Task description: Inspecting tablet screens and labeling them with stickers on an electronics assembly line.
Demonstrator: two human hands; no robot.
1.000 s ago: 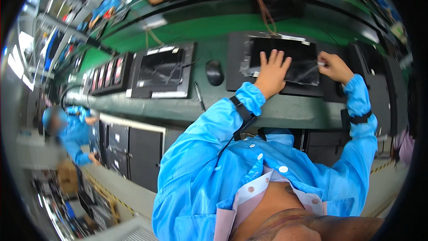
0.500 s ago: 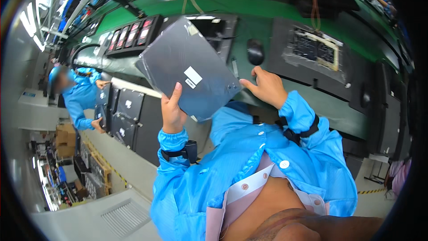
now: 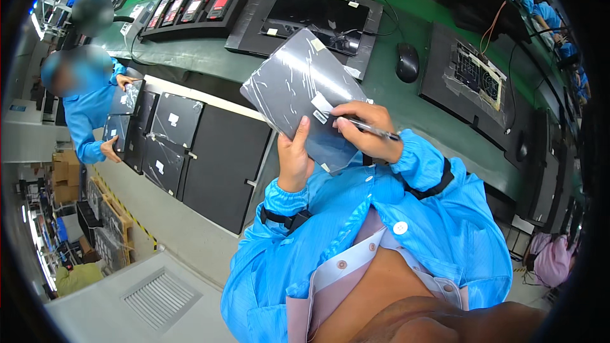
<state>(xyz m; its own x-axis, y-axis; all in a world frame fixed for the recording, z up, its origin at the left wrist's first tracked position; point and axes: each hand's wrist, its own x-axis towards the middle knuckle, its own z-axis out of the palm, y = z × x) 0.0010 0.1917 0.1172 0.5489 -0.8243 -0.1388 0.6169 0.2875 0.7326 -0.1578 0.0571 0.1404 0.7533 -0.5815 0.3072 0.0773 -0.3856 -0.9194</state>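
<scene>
Supporting a flat grey panel (image 3: pixel 304 92) wrapped in clear film from below with the left hand (image 3: pixel 294 160), fingers (image 3: pixel 298 134) curled up against its near edge, thumb pressed on the face, apparently to keep the panel steady and tilted toward the eyes. Bearing down on the panel's lower right part with the right hand (image 3: pixel 365 128), fingers (image 3: pixel 356 117) pinching a slim pen (image 3: pixel 373 130) close beside a small white label (image 3: pixel 323 109), likely so the tip can reach that label. Holding the panel in the air above the near edge of the green desk (image 3: pixel 406 105), not resting on it. Lying further off on the desk: a black mouse (image 3: pixel 407 61), dark open trays (image 3: pixel 318 16) with cables, a row of small red-screened units (image 3: pixel 194 5). Standing to the left, a co-worker in blue (image 3: pixel 89 111) handling similar panels over a dark stack (image 3: pixel 168 133).
</scene>
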